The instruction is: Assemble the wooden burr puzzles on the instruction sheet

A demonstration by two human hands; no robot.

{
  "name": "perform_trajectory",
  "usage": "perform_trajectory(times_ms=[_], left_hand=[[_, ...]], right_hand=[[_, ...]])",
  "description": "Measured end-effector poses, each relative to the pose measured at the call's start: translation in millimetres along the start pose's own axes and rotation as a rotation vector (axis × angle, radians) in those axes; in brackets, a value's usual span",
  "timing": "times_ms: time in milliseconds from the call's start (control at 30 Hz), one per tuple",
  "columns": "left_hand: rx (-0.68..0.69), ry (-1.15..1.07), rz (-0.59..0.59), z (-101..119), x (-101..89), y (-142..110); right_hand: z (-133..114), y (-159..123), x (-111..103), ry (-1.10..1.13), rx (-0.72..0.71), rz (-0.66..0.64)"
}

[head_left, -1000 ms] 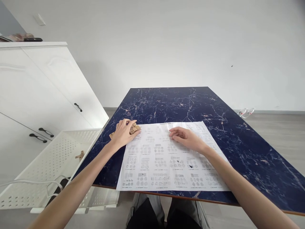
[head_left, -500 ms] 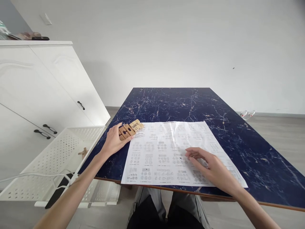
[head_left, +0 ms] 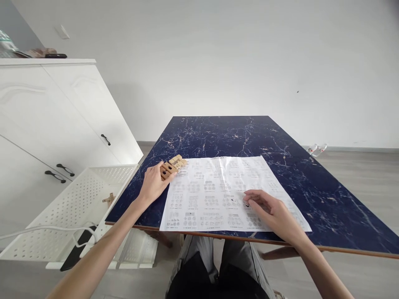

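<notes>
My left hand (head_left: 155,182) wraps its thumb and fingers around a group of brown notched wooden blocks (head_left: 168,170) at the left edge of the paper. Paler wooden blocks (head_left: 178,160) lie against the far side of that group. A large white printed sheet (head_left: 215,211), creased and covered in rows of small diagrams, lies flat on the table. Over its right part rests my right hand (head_left: 271,209), loosely curved with thumb and fingers apart and holding nothing visible. Its fingertips are close to the paper; whether they touch it I cannot tell.
The dark blue marble-patterned table (head_left: 224,133) has its near edge at my legs. To the left stand a white perforated cart (head_left: 34,230) with a cable and a small wooden piece (head_left: 109,200), and a white cabinet (head_left: 62,108). A white wall is behind the table.
The view has shifted slightly. My left hand covers more of the brown blocks, its fingers further over them. My right hand stays over the sheet, its curve nearly the same.
</notes>
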State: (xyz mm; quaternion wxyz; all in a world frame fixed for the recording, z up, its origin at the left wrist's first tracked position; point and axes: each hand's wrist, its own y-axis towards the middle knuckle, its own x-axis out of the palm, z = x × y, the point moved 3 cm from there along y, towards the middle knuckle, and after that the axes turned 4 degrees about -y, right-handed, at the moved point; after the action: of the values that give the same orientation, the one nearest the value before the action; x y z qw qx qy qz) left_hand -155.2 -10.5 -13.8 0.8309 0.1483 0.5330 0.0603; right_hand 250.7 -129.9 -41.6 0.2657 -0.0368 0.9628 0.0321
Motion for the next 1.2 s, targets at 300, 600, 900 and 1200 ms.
perform_trajectory(times_ms=[300,600,900,1200], left_hand=[[-0.017,-0.015,0.03,20.2,9.1,-11.5],[0.097,-0.1,-0.108,22.8,-6.5,-44.4],[-0.054,-0.092,-0.087,6.7,-7.5,-52.0],[-0.108,-0.009,-0.006,16.6,-3.9,-31.3]], right_hand=[[-1.6,-0.7,-1.5,-0.007,-0.006,0.006],[-2.6,-0.6,-3.1,0.008,-0.012,-0.003],[-2.4,-1.4,-2.9,0.026,-0.049,0.025],[-0.6,-0.6,-5.0,0.064,-0.111,0.049]])
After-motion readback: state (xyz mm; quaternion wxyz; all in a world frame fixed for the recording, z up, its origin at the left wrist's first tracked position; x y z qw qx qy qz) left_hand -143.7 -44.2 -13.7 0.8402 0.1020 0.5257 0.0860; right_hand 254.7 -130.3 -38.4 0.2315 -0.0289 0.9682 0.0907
